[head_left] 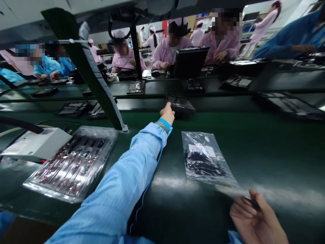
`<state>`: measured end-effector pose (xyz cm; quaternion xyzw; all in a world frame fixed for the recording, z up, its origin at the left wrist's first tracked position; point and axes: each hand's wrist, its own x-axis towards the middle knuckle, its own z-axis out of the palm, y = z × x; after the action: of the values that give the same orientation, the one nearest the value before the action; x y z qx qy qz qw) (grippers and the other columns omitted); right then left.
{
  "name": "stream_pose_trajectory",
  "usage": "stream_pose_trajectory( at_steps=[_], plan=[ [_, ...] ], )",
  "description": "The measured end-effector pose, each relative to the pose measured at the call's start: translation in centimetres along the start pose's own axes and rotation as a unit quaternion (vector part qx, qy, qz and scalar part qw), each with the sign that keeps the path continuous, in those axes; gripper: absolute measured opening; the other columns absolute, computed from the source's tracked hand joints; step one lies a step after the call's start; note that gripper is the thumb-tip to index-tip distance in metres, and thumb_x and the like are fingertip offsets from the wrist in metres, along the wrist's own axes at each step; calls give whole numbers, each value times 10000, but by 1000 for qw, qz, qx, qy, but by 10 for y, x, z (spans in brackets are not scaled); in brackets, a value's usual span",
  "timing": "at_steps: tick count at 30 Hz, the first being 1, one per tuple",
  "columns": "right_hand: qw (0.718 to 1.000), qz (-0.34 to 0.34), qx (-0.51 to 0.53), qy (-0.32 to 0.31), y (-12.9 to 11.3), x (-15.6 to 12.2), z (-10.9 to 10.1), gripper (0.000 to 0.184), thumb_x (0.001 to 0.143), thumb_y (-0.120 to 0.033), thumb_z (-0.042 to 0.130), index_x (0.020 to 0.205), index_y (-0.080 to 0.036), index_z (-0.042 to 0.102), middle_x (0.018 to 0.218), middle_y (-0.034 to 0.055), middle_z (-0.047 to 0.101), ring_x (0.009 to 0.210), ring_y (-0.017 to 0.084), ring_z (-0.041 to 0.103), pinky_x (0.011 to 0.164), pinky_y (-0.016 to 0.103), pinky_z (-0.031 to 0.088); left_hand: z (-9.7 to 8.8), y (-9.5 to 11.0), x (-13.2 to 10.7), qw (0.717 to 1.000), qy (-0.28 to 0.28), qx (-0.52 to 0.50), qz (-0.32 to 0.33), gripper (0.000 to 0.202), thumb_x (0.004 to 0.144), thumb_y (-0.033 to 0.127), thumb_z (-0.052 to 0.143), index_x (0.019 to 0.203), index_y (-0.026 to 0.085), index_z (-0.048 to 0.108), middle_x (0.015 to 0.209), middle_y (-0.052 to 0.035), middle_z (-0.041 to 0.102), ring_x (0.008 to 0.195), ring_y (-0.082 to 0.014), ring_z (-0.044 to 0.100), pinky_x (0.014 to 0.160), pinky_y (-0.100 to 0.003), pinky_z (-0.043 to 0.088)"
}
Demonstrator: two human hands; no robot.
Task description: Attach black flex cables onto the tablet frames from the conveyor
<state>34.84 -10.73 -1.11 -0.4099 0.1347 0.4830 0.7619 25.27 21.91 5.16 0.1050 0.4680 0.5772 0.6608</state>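
Observation:
My left hand (168,113), at the end of a light blue sleeve, reaches far forward and grips the near left corner of a black device chassis (180,103) on the conveyor belt. My right hand (255,217) hovers low at the bottom right, fingers curled around a small dark part (251,201). Between the two hands a clear plastic bag (205,159) of small black pieces lies flat on the green mat.
A clear blister tray (73,164) of red-and-black components and a grey box (38,144) sit at left. A slanted dark post (93,78) rises ahead. Several black units lie on the belt (228,101); people in pink and blue coats work opposite.

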Motion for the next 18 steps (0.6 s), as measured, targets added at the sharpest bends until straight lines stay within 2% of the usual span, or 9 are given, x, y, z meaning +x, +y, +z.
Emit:
stream_pose_trajectory(
  at_steps=[3,6,10,11,14,16,18],
  plan=[
    [1000,-8,0,-5,0,1,-2,236,615,-188,782,803,-196,640,551,-73,497,414,38,451,356,124,418,-26,21,-22,998,-38,19,36,254,774,160,695,651,145,473,471,120,296,337,-5,247,324,-151,165],
    [1000,-25,11,-14,-1,3,-2,190,652,-174,747,804,-189,634,550,-73,490,414,37,452,364,125,420,-73,48,-60,995,-82,33,46,356,762,158,676,560,175,384,410,132,196,304,-9,185,311,-153,125],
    [996,-71,38,-39,-3,3,0,160,651,-152,718,764,-177,607,544,-80,465,399,21,431,372,111,412,-162,84,-120,991,-114,74,0,404,760,228,647,504,195,336,348,116,220,274,-26,180,286,-160,115],
    [995,-82,42,-44,-4,1,2,162,641,-136,713,745,-173,594,544,-83,461,390,14,420,372,104,408,-187,90,-132,987,-110,114,-28,410,750,277,654,499,197,340,334,111,235,269,-30,180,279,-159,108],
    [992,-105,45,-55,-6,-8,15,179,611,-83,696,690,-160,556,535,-88,451,369,-10,394,373,74,389,-256,102,-157,969,-53,220,-102,456,670,401,712,489,195,347,319,112,239,275,-24,167,273,-144,122],
    [990,-116,31,-69,-5,-16,29,190,582,-97,718,665,-159,559,511,-87,453,358,-17,377,361,58,372,-291,101,-164,951,-59,274,-132,435,604,428,764,525,185,411,338,116,264,297,-19,171,281,-133,140],
    [988,-123,-23,-89,2,-24,46,212,537,-169,777,634,-169,588,476,-72,482,353,-3,387,334,66,360,-312,98,-165,936,-82,311,-143,432,567,429,800,560,177,448,370,124,266,322,-12,151,291,-131,136]
  ],
)
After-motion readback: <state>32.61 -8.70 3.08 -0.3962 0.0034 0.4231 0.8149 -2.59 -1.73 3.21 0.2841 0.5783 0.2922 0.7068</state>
